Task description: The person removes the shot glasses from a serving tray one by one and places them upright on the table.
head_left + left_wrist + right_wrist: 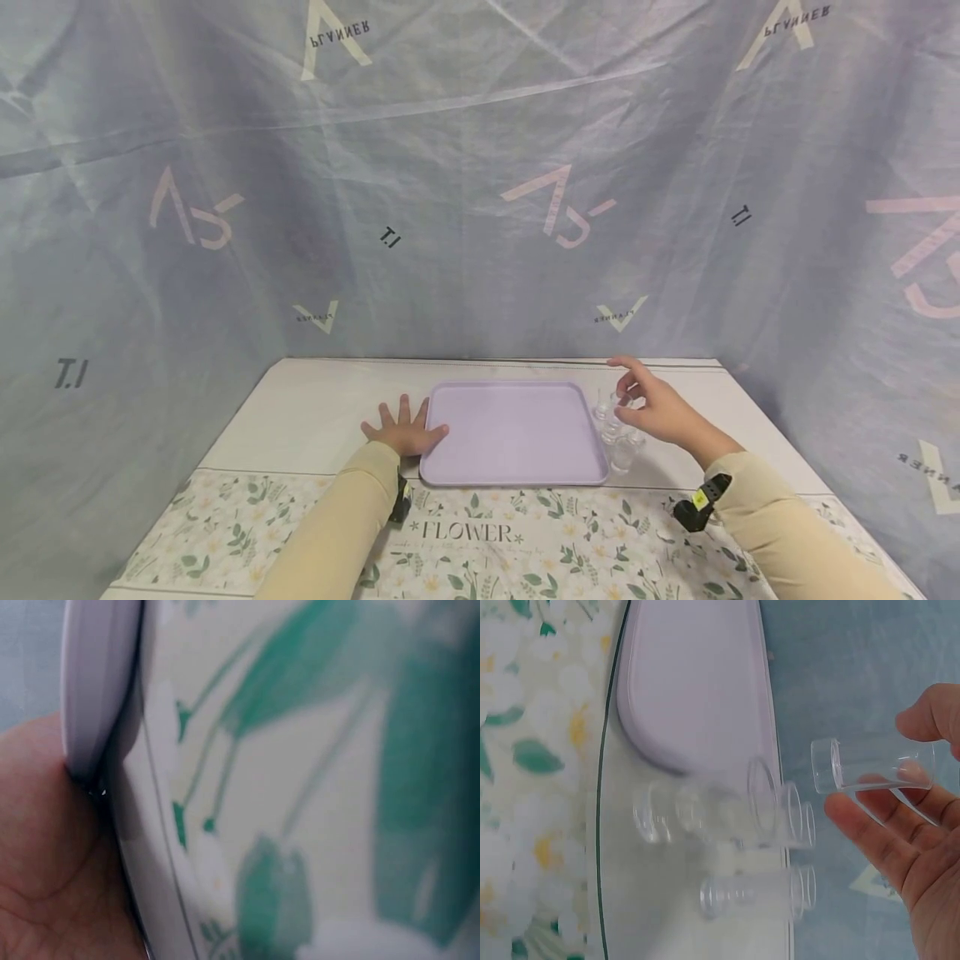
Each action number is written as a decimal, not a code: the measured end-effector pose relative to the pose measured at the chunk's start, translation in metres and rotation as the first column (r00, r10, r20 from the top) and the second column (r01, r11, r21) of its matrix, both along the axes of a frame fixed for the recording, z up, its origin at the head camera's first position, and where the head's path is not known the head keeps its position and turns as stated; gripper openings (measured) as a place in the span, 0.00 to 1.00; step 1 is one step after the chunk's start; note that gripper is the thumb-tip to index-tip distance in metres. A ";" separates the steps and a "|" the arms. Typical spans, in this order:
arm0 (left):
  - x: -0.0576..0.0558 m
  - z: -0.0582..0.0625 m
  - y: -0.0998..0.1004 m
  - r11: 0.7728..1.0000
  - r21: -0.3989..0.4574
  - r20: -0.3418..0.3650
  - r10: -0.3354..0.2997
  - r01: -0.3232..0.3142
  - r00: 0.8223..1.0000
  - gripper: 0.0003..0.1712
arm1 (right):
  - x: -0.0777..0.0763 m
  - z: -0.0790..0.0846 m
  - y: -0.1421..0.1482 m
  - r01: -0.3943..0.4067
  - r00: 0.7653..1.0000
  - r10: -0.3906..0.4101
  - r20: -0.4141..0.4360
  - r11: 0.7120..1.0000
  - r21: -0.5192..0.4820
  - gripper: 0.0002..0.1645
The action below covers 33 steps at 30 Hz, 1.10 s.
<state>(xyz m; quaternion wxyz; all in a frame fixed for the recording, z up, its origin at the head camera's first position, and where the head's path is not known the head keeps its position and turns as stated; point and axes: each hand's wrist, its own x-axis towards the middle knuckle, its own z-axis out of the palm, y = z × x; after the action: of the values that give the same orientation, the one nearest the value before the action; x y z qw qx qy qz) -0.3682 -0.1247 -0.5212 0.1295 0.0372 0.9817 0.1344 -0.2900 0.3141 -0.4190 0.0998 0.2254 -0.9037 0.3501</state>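
Note:
A pale purple tray [517, 433] lies flat on the table. Fingers spread, my left hand [405, 433] rests at its left edge, the thumb lying over the rim. The left wrist view shows the tray's rim [97, 690] against the base of that hand. To the right of the tray my right hand [652, 408] pinches a small clear shot glass [874, 765] between thumb and fingers, raised above the others. Several more clear shot glasses [622, 457] stand close together beside the tray's right edge, below that hand.
The table wears a white cloth [330, 400] whose front part has a floral print [240, 533] and the word FLOWER. A grey-blue curtain [465, 275] hangs behind the table and along both sides. Dark wrist straps [701, 502] sit over both sleeves.

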 end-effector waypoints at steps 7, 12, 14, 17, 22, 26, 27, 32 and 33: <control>0.001 0.001 0.000 1.000 -0.004 -0.011 -0.002 0.002 1.000 0.55 | 0.013 0.000 0.024 0.048 0.998 -0.047 -0.028 0.999 0.014 0.43; -0.001 -0.001 0.000 1.000 -0.002 -0.009 0.003 -0.003 1.000 0.55 | 0.019 -0.004 0.036 0.066 0.997 -0.065 -0.052 0.998 0.024 0.43; -0.001 -0.001 0.000 1.000 -0.002 -0.008 0.004 -0.004 1.000 0.55 | 0.020 -0.005 0.040 0.067 0.996 -0.065 -0.058 0.997 0.026 0.43; 0.000 -0.001 0.000 1.000 0.002 -0.007 0.002 -0.002 1.000 0.55 | 0.021 -0.008 0.045 0.066 0.996 -0.064 -0.057 0.997 0.032 0.43; 0.002 0.001 0.000 1.000 0.007 -0.003 0.003 -0.003 1.000 0.54 | 0.023 -0.015 0.051 0.080 0.996 -0.079 -0.042 0.996 0.034 0.43; 0.003 0.004 0.001 1.000 0.011 0.008 0.004 -0.004 1.000 0.54 | 0.026 -0.022 0.051 0.100 0.995 -0.099 -0.018 0.995 0.026 0.44; 0.003 0.005 0.001 1.000 0.012 0.011 0.004 -0.004 1.000 0.54 | 0.027 -0.024 0.051 0.105 0.994 -0.105 -0.010 0.994 0.025 0.44; 0.004 0.006 0.000 1.000 0.019 0.016 0.003 -0.004 1.000 0.54 | 0.027 -0.033 0.052 0.120 0.993 -0.120 0.016 0.993 0.016 0.45; 0.004 0.006 0.000 1.000 0.019 0.016 0.004 -0.004 1.000 0.54 | 0.027 -0.035 0.051 0.120 0.993 -0.121 0.019 0.993 0.014 0.45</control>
<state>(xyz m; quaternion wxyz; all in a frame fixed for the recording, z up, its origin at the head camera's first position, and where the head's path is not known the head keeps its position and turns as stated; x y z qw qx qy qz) -0.3647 -0.1246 -0.5154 0.1369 0.0356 0.9794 0.1444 -0.2631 0.3656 -0.4536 0.1105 0.1676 -0.9188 0.3399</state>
